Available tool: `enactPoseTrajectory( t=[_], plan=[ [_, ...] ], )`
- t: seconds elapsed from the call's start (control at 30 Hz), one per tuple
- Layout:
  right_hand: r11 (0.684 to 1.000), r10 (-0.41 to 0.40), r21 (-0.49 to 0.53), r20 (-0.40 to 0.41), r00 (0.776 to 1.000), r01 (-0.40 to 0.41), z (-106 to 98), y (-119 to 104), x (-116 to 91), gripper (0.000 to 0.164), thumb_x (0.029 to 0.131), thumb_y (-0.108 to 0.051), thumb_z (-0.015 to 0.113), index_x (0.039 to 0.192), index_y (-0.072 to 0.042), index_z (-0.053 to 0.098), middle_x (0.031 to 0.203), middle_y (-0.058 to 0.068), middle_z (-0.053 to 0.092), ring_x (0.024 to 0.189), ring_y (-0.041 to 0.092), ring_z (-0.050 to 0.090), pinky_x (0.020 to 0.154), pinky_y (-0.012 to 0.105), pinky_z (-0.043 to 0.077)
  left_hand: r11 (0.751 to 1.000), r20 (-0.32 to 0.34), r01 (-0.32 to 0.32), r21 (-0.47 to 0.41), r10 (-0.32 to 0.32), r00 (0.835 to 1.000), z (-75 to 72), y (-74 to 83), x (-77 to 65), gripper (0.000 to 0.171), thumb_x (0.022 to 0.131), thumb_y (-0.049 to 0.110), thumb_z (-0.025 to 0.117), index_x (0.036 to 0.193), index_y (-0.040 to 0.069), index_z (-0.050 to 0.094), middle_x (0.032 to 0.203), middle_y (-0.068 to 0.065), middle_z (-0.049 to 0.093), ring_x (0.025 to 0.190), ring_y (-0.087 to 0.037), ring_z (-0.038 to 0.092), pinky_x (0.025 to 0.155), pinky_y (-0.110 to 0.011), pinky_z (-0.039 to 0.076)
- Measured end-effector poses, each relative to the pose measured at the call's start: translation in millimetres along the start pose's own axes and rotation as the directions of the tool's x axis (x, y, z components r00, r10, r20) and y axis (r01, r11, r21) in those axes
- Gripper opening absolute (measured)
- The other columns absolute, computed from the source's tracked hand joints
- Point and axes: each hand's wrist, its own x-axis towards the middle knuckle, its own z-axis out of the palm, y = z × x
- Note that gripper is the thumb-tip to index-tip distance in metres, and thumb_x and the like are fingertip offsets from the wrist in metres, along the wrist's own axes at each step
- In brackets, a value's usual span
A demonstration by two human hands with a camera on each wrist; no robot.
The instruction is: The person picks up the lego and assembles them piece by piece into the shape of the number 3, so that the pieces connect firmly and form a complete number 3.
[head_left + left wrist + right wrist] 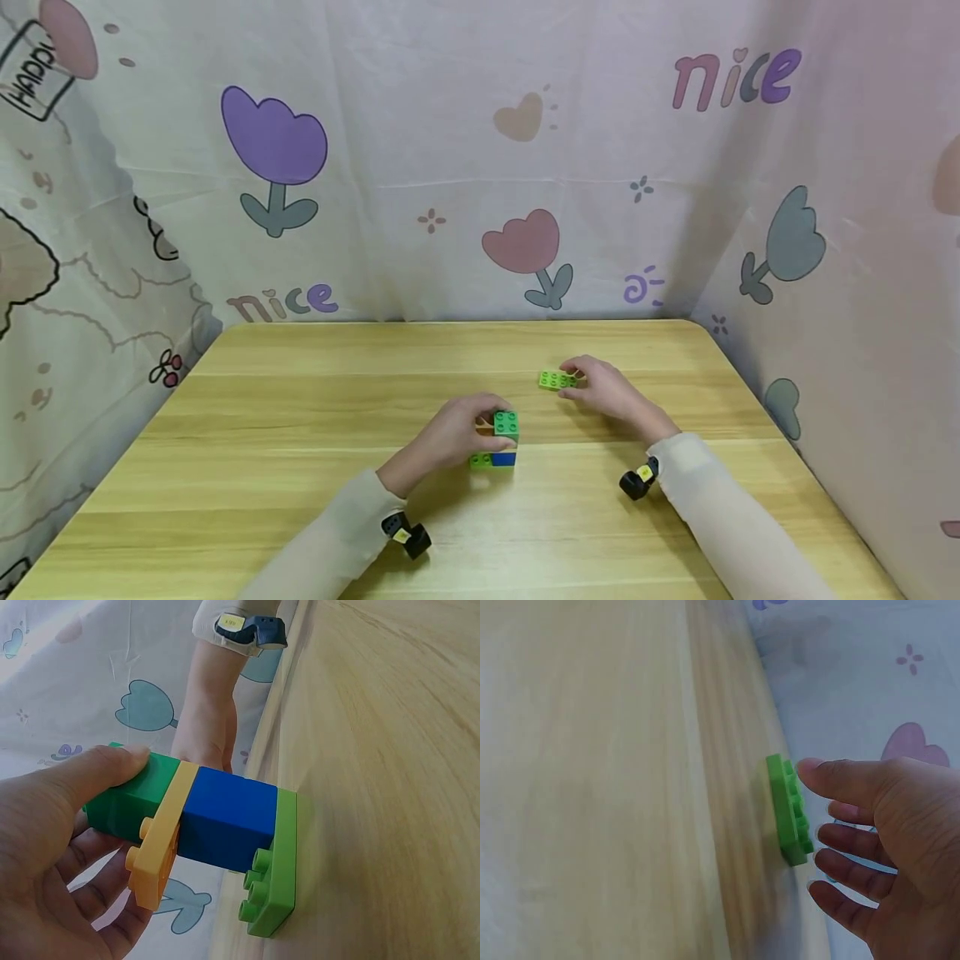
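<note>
My left hand (453,429) pinches the top of a small stack of toy building bricks, thumb pressed on the green brick (146,787). Below that come an orange flat brick (161,851), a blue brick (229,817) and a light green flat brick (281,877) at the bottom, which stands on the table. The orange and lower green pieces stick out to one side with bare studs. Farther back, my right hand (609,390) hovers around the end of another light green flat brick (784,810), fingers spread and relaxed, with thumb close over its studs.
The wooden table (300,400) runs back to a printed cloth (390,167) hanging behind it and along both sides. Each wrist carries a small black camera, one on the left sleeve (405,533) and one on the right sleeve (639,479).
</note>
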Motion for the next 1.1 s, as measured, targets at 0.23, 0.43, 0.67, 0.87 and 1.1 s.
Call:
enactPoseTrajectory(
  t=[0.23,0.43,0.67,0.87,1.1],
  plan=[
    [0.999,0.020,-0.034,0.022,1.000,-0.019,2.1,4.8,6.1,0.047,0.086,-0.024,0.077,0.124,-0.001,0.061,0.117,0.013,0.062,0.105,0.029,0.058,0.093,0.047,0.046,1.000,-0.001,-0.005,-0.006,0.005,1.000,1.5,-0.2,0.8,0.034,0.082,0.028,0.081,0.112,0.016,0.068,0.091,0.013,0.062,0.086,-0.013,0.061,0.079,-0.031,0.053],
    [0.998,0.040,-0.047,0.035,0.999,-0.039,4.3,7.5,10.4,0.043,0.086,-0.020,0.075,0.122,0.001,0.063,0.109,0.012,0.064,0.096,0.026,0.059,0.090,0.047,0.047,1.000,0.000,-0.001,-0.012,0.001,1.000,0.4,0.4,1.0,0.033,0.082,0.029,0.081,0.110,0.017,0.068,0.091,0.014,0.061,0.086,-0.012,0.061,0.077,-0.027,0.052],
    [0.994,0.024,-0.104,0.051,0.998,-0.018,5.5,8.2,9.5,0.038,0.086,-0.017,0.074,0.119,0.001,0.066,0.101,0.008,0.063,0.090,0.023,0.059,0.087,0.045,0.049,1.000,0.009,-0.005,-0.020,0.005,1.000,0.6,-0.2,1.0,0.032,0.083,0.029,0.080,0.110,0.017,0.069,0.089,0.014,0.061,0.083,-0.007,0.060,0.075,-0.025,0.052],
    [0.994,0.019,-0.113,0.056,0.998,-0.013,4.9,7.5,6.8,0.038,0.086,-0.016,0.074,0.119,0.002,0.066,0.099,0.007,0.062,0.088,0.022,0.058,0.086,0.045,0.049,1.000,0.014,-0.021,-0.007,0.021,1.000,0.3,0.2,-1.0,0.033,0.084,0.029,0.079,0.113,0.017,0.068,0.091,0.014,0.061,0.082,-0.007,0.060,0.073,-0.023,0.052],
    [0.996,0.021,-0.084,0.035,0.999,-0.018,5.5,5.8,3.5,0.038,0.085,-0.016,0.074,0.119,0.001,0.067,0.098,0.006,0.061,0.084,0.020,0.056,0.082,0.041,0.048,0.999,0.028,-0.022,0.042,0.021,0.999,-2.8,2.6,-2.8,0.038,0.084,0.034,0.078,0.117,0.018,0.067,0.094,0.013,0.061,0.084,-0.007,0.060,0.075,-0.024,0.052]
  ],
)
